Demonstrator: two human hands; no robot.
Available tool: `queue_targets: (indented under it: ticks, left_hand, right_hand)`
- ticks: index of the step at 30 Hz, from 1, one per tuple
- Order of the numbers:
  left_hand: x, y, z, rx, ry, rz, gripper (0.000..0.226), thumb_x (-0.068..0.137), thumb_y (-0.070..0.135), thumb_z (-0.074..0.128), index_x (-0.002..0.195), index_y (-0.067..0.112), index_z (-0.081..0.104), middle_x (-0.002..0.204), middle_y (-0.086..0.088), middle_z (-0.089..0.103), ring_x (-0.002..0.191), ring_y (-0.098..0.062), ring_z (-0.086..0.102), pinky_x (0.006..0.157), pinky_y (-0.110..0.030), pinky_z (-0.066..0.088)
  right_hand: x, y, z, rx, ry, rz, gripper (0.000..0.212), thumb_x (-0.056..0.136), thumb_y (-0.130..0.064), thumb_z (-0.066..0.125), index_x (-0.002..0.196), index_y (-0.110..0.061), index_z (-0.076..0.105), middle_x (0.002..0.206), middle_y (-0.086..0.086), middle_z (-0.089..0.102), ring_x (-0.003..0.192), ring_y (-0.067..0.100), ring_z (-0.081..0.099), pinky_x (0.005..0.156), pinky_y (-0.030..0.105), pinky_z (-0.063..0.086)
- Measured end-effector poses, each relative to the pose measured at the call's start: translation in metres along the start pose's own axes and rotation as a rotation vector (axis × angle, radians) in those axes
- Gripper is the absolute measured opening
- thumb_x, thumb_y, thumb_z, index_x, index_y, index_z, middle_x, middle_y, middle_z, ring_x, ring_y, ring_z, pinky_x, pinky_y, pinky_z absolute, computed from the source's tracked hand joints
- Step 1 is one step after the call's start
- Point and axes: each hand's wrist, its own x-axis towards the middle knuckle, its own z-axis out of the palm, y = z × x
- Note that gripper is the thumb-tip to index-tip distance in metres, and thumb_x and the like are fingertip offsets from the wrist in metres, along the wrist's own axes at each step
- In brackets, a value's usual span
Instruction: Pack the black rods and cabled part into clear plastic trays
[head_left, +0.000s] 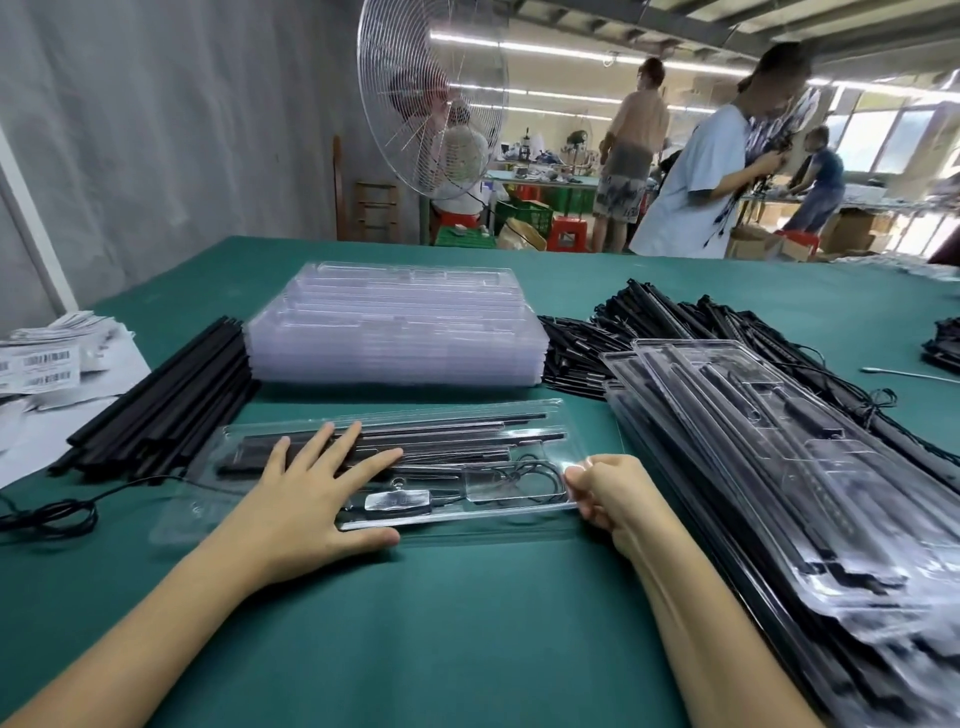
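Rods (415, 441) fill clear tray (291, 525) — fingers (582, 475) pinching.

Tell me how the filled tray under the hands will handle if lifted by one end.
The tray looks thin, long plastic, so it would probably flex or sag. Its glossy surface may be slippery. The rods inside likely stiffen it.

The single wide-angle camera sat on the person's head and looked forward and down across the flat green-covered work table (467, 623), near enough that both forearms ran in from the bottom edge to the left hand (306, 499) and right hand (613, 499) at the long clear plastic tray (519, 486). Further up it faced the round white wire-guarded fan (431, 93) and the workshop floor beyond.
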Motion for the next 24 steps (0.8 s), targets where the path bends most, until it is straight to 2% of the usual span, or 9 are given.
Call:
queue_targets:
  ticks: [6,10,12,14,16,18,20,22,24]
  left_hand:
    - [0.0,0.0,0.001,0.011,0.015,-0.01,0.088,0.044,0.1,-0.012,0.121,0.065,-0.033,0.145,0.012,-0.031,0.145,-0.017,-0.02,0.117,-0.048,-0.005]
    - [0.0,0.002,-0.003,-0.066,0.055,-0.036,0.086,0.054,0.094,0.005,0.13,0.062,-0.018,0.158,0.008,-0.014,0.146,-0.017,-0.014,0.117,-0.047,-0.003]
    - [0.0,0.003,-0.005,-0.073,0.069,-0.04,0.091,0.05,0.095,-0.001,0.132,0.06,-0.017,0.159,0.008,-0.01,0.147,-0.017,-0.012,0.118,-0.046,-0.002]
    - [-0.001,0.005,-0.008,-0.086,0.083,-0.045,0.101,0.043,0.098,-0.013,0.136,0.058,-0.013,0.159,0.008,-0.007,0.147,-0.018,-0.01,0.118,-0.047,-0.001]
    - [-0.002,0.005,-0.011,-0.116,0.091,-0.051,0.107,0.043,0.098,-0.015,0.141,0.057,-0.003,0.16,0.008,-0.004,0.147,-0.018,-0.007,0.119,-0.047,0.001]
    - [-0.002,0.004,-0.013,-0.155,0.09,-0.053,0.105,0.046,0.099,-0.007,0.142,0.057,0.003,0.16,0.009,-0.001,0.147,-0.016,-0.006,0.119,-0.047,0.001]
    - [0.0,0.004,-0.012,-0.169,0.08,-0.06,0.091,0.061,0.095,0.015,0.143,0.057,0.006,0.16,0.008,0.0,0.147,-0.016,-0.006,0.119,-0.048,0.001]
    - [0.002,0.008,-0.009,-0.145,0.064,-0.068,0.077,0.077,0.082,0.032,0.144,0.055,0.007,0.161,0.006,0.0,0.147,-0.018,-0.007,0.118,-0.049,0.0]
    - [0.005,0.013,-0.009,-0.135,0.057,-0.077,0.074,0.081,0.077,0.035,0.145,0.054,0.006,0.161,0.004,-0.001,0.147,-0.02,-0.008,0.118,-0.05,-0.001]
  right_hand:
    - [-0.003,-0.002,-0.001,0.041,0.004,-0.002,0.035,0.085,0.001,0.052,0.052,-0.007,0.049,0.031,-0.002,0.038,0.024,0.006,0.026,0.03,0.012,0.014]
    - [-0.007,-0.004,-0.001,0.262,0.009,-0.027,0.021,0.083,0.0,0.059,0.062,-0.004,0.058,0.045,0.0,0.047,0.032,0.007,0.038,0.031,0.015,0.022]
    - [-0.009,-0.005,-0.002,0.433,-0.015,0.002,0.017,0.088,-0.012,0.062,0.075,-0.002,0.061,0.053,0.003,0.051,0.036,0.006,0.044,0.032,0.016,0.03]
    - [-0.013,-0.007,-0.004,0.594,-0.087,0.096,0.028,0.09,-0.03,0.06,0.084,-0.003,0.06,0.058,0.003,0.055,0.038,0.006,0.052,0.034,0.015,0.039]
    - [-0.02,-0.011,-0.003,0.674,-0.201,0.196,0.039,0.086,-0.04,0.061,0.094,-0.002,0.056,0.067,0.008,0.057,0.041,0.008,0.058,0.034,0.014,0.044]
    - [-0.028,-0.013,0.003,0.732,-0.324,0.271,0.047,0.078,-0.041,0.066,0.101,-0.001,0.054,0.074,0.012,0.057,0.045,0.011,0.061,0.038,0.015,0.048]
    - [-0.035,-0.014,0.017,0.791,-0.386,0.328,0.052,0.071,-0.036,0.07,0.104,0.0,0.052,0.086,0.017,0.058,0.051,0.015,0.064,0.044,0.017,0.053]
    - [-0.043,-0.015,0.034,0.843,-0.369,0.349,0.051,0.073,-0.027,0.072,0.112,-0.002,0.05,0.105,0.019,0.053,0.062,0.022,0.068,0.049,0.022,0.055]
    - [-0.05,-0.014,0.051,0.833,-0.346,0.338,0.048,0.071,-0.022,0.072,0.111,-0.004,0.053,0.109,0.015,0.053,0.069,0.022,0.068,0.05,0.022,0.055]
